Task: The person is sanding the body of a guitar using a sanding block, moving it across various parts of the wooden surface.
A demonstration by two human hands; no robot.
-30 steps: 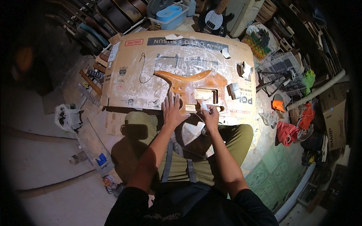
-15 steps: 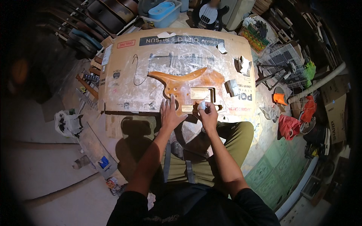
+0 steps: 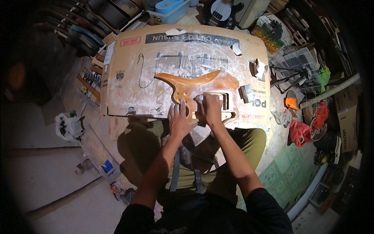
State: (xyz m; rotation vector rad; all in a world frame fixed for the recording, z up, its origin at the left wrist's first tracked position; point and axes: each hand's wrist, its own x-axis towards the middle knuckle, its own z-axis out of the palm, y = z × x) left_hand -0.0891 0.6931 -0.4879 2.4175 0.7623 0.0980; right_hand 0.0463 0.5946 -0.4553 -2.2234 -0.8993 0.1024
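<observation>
An unstrung wooden guitar body [image 3: 204, 80] with brown finish and routed cavities lies on a dusty cardboard sheet [image 3: 128, 66] in front of me. My left hand [image 3: 180, 121] rests on its near left part, fingers apart and stretched across the wood. My right hand [image 3: 212, 109] is curled over the middle, beside the cavities, closed on a small pale pad [image 3: 200, 102], largely hidden by the fingers. A thin dark wire [image 3: 141, 82] lies left of the body, and a greyish folded piece [image 3: 246, 93] lies to its right.
Guitar bodies [image 3: 113, 13] and a blue plastic tub [image 3: 167, 19] line the back, near a black bass [image 3: 218, 15]. A wire cage [image 3: 294, 62], red bags [image 3: 300, 132] and an orange-black object [image 3: 291, 103] clutter the right. A plastic bag [image 3: 68, 128] lies left.
My right hand has moved up and left across the guitar body with the pale pad, now curling over the middle. My left hand stays on the wood. The view has shifted slightly.
</observation>
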